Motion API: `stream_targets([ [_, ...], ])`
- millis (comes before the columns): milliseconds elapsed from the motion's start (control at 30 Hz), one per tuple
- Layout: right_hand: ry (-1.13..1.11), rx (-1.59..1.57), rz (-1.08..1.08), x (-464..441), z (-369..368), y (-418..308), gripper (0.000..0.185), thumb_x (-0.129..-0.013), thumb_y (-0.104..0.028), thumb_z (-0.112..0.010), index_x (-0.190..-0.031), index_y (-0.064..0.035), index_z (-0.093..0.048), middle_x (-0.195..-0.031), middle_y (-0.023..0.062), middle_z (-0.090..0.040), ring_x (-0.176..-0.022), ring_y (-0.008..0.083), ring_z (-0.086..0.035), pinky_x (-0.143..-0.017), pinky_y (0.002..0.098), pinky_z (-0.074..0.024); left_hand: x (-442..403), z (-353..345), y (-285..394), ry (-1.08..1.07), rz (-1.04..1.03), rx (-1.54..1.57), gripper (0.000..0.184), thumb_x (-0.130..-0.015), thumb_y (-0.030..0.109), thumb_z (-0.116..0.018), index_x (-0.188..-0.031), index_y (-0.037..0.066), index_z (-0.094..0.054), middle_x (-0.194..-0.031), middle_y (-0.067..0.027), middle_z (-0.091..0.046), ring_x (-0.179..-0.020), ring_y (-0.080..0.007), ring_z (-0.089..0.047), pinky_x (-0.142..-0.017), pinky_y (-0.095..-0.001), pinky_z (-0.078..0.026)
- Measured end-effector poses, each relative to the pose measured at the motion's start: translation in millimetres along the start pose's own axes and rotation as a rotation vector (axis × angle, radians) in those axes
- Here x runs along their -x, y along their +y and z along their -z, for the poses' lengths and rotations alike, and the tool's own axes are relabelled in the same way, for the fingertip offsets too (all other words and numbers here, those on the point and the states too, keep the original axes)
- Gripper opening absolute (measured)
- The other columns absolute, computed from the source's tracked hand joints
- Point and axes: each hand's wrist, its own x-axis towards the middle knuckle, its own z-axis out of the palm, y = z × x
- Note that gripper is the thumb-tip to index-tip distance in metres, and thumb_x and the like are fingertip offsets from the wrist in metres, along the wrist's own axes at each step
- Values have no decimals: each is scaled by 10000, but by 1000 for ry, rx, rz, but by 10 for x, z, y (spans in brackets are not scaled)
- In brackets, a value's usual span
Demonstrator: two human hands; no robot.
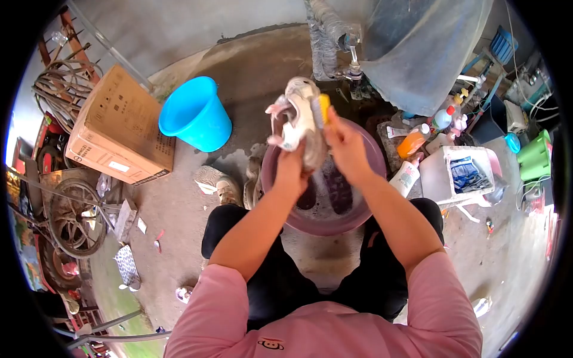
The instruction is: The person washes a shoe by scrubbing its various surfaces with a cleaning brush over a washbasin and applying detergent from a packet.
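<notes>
My left hand is wrapped round the heel end of a whitish shoe, holding it up over the basin with its toe pointing away from me. Pink shows along the shoe's opening. In my right hand is a scrubbing brush with a yellow back, and its bristles lie against the shoe's side. Below both hands stands a pink-purple basin of sudsy water. Two dark, sole-shaped things, possibly insoles, lie in it, partly covered by foam.
A blue bucket and a cardboard box stand to the left. Pale shoes sit beside the basin. At right are an orange bottle, a white bottle and a white container. A tap rises behind.
</notes>
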Motion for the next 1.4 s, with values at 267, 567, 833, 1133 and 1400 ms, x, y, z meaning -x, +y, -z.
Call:
stream_targets([
  [267, 68, 89, 94, -97, 71, 48, 388, -847, -182, -559, -1220, -96, -494, -684, 54, -561, -592, 57, -405, -568, 232, -404, 116, 44, -11, -123, -79, -54, 320, -840, 194, -587, -1135, 104, -501, -1024, -26, -591, -875, -157, -600, -698, -316, -508],
  [567, 129, -137, 41, -331, 184, 137, 414, -898, -178, -512, -1289, -85, -415, -936, -46, -543, -743, 17, -423, -666, 165, -388, 214, 47, -58, -119, 10, -59, 365, -806, 288, -628, -1123, 148, -512, -1007, 13, -595, -873, -142, -591, -619, -312, -503],
  [833, 144, -8, 10, -330, 208, 69, 408, -897, -199, -510, -1279, -83, -428, -867, -57, -525, -704, 18, -393, -635, 168, -370, 214, 67, -19, -136, 42, -116, 356, -822, 232, -610, -1144, 127, -501, -1002, -2, -591, -882, -145, -586, -641, -297, -498],
  [1133, 36, 120, 24, -105, 156, 114, 416, -886, -188, -529, -1278, -94, -431, -839, -61, -514, -702, 26, -385, -631, 173, -363, 91, 197, 182, -110, 14, -162, 335, -817, 212, -609, -1123, 110, -514, -1006, -11, -593, -849, -160, -596, -661, -294, -497],
  [1400, 141, -29, 85, -133, 123, 244, 407, -873, -186, -526, -1255, -69, -447, -739, 22, -546, -631, 51, -418, -557, 222, -396, 98, 358, 192, -97, -1, -192, 325, -821, 116, -571, -1135, 69, -504, -1065, -64, -578, -918, -197, -590, -758, -348, -507],
])
